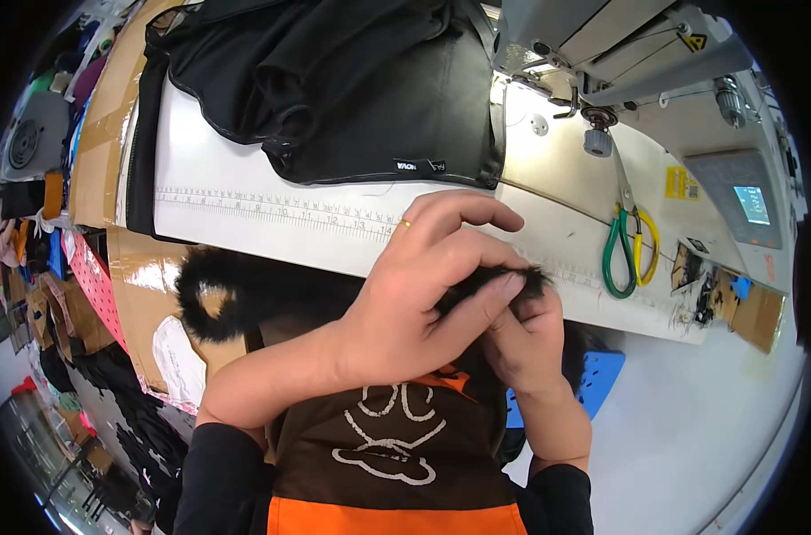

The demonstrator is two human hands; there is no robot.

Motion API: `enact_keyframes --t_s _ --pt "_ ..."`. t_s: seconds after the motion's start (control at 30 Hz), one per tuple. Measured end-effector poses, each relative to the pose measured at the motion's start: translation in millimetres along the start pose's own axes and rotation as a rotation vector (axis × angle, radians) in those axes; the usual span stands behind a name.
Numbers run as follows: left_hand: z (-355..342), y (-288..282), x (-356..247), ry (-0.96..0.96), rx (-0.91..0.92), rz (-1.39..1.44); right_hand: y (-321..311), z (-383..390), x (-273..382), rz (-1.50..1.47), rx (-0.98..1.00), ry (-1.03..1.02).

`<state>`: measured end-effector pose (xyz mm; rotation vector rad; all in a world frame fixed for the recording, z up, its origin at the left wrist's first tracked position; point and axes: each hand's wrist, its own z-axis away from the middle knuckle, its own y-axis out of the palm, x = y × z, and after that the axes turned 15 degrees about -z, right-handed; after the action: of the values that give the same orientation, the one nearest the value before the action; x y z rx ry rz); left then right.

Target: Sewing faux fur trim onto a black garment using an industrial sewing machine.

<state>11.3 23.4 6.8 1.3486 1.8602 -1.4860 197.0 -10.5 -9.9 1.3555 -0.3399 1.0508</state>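
Left hand [419, 276] and right hand [526, 348] pinch black fur [537, 282] together.
Handling looks unfinished, judging by the grip; the fur sits apart from the sewing machine [731, 165] at far right.

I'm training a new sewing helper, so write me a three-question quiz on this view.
1. What do the left hand and right hand hold together: A, cardboard; B, black furry material; C, a blue board?
2. True or false: the ring is on the right hand.
3. What two colours are the handles of the scissors?

Key: 1 B; 2 false; 3 green and yellow.
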Motion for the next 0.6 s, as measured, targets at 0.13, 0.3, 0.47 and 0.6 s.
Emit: enact_keyframes --t_s 0.13,0.3,0.47,0.6 --pt "-16.8 -11.0 27.4 0.078 0.05 -0.099 -5.9 -5.3 25.2 0.075 -0.271 0.022" --pt "-43.0 -14.9 73.9 0.218 0.075 -0.446 -24.1 -40.8 65.5 1.186 -0.253 -0.406" --pt "-64.7 -21.7 101.1 0.335 0.165 -0.429 -36.2 -64.8 71.4 1.346 -0.189 -0.456" --pt "-85.4 -16.3 110.9 0.409 0.103 -0.396 -37.6 -82.9 77.6 1.49 -0.118 -0.45"
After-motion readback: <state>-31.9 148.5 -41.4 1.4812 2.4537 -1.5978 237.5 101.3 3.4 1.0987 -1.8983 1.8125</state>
